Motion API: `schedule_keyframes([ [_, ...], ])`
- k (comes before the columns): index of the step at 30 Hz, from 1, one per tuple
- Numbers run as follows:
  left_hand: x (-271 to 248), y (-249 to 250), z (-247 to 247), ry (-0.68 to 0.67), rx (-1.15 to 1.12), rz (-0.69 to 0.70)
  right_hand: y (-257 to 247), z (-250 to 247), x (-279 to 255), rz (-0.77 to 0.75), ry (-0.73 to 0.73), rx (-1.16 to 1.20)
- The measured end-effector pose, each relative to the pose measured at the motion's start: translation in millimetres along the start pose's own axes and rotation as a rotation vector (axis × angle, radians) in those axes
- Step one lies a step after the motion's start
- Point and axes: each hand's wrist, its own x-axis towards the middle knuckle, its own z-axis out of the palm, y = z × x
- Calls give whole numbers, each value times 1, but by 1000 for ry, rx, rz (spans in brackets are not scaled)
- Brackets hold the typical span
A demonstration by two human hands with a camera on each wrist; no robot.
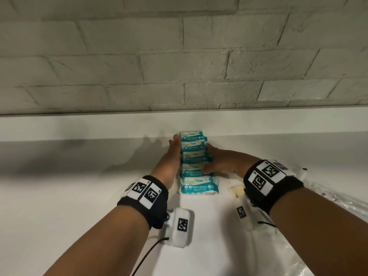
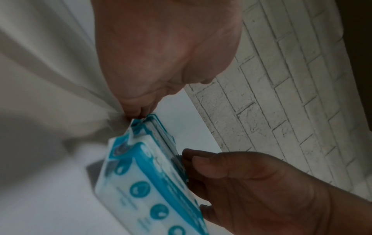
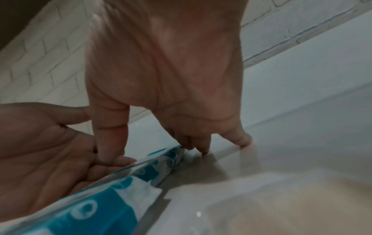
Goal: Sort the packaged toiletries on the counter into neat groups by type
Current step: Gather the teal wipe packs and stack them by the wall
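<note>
Both hands stretch forward with straight fingers, left hand (image 1: pixel 172 156) and right hand (image 1: pixel 220 163) pressing opposite sides of the row of mini wipes packs (image 1: pixel 196 163) lying on the white desk (image 1: pixel 79 196), gripping nothing.

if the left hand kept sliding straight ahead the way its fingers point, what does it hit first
Probably the backsplash ledge. The left hand lies flat against the left side of the wipes row, fingertips pointing at it; nothing else shows in between.
</note>
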Motion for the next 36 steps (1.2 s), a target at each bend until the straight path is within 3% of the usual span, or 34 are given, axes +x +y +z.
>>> schedule_keyframes([
  [5,7,9,-6,120,46,31,-1,-12,6,3,100,173],
  [10,21,11,-4,-20,46,43,-15,-17,2,-68,15,296],
  [14,18,11,-9,-3,95,56,-12,-22,-5,-26,56,227],
  [17,-9,16,-12,-8,148,37,-10,-23,-26,-9,-5,89],
  [19,-33,19,-10,-135,252,92,-9,-21,-40,-8,-66,-54],
  [22,-64,17,-7,-466,595,182,-1,-9,-59,-59,-107,-428],
  [23,-70,15,-4,-462,773,176,1,-3,-61,-75,-97,-481],
  [25,-74,9,3,-283,1128,168,3,12,-60,-141,-52,-530],
  [27,-74,2,8,-168,1305,132,4,26,-50,-158,-12,-570],
  [31,-57,-14,8,-62,1414,25,13,32,-33,-31,15,-600],
  [36,-57,-18,10,-84,1373,45,15,32,-35,-76,43,-558],
])
